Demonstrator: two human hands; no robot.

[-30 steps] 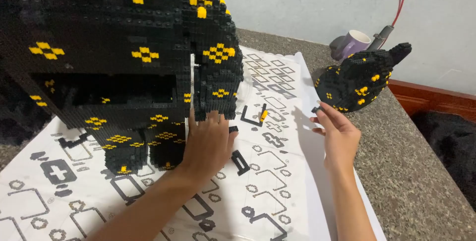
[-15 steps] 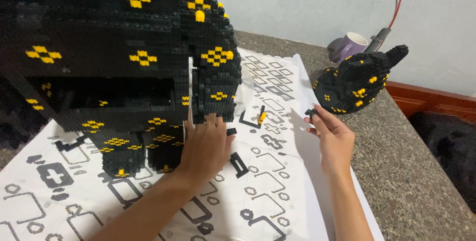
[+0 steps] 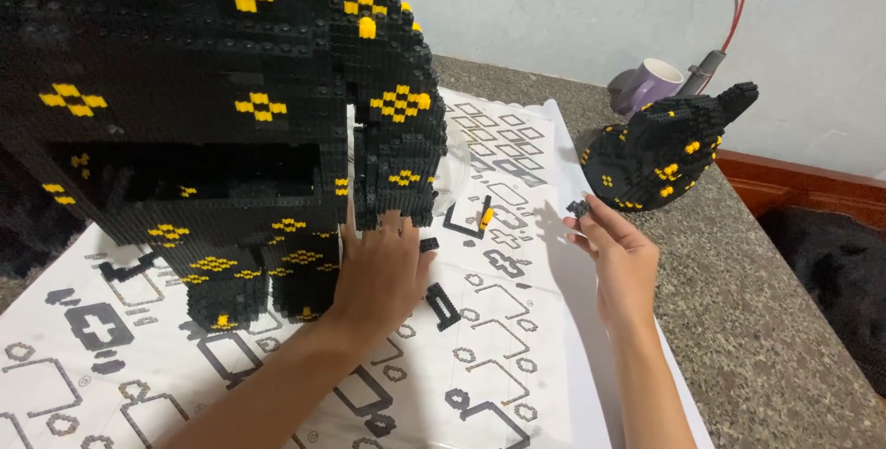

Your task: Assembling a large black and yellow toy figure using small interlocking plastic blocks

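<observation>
R hand (image 3: 620, 255) lifted small black piece (image 3: 579, 208); L hand (image 3: 380, 274) still on model (image 3: 231, 107).

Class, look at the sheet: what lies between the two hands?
In the head view, between the left hand and right hand lie loose black brick pieces and a small yellow-and-black piece on the printed sheet.

The big brick model (image 3: 231, 107) stands far left on the printed sheet (image 3: 498, 357); the left hand (image 3: 378, 274) rests at its near right base; the smaller brick piece (image 3: 660, 158) sits right, with the right hand (image 3: 618, 255) just before it; a mug (image 3: 651, 84) stands behind that piece.
</observation>
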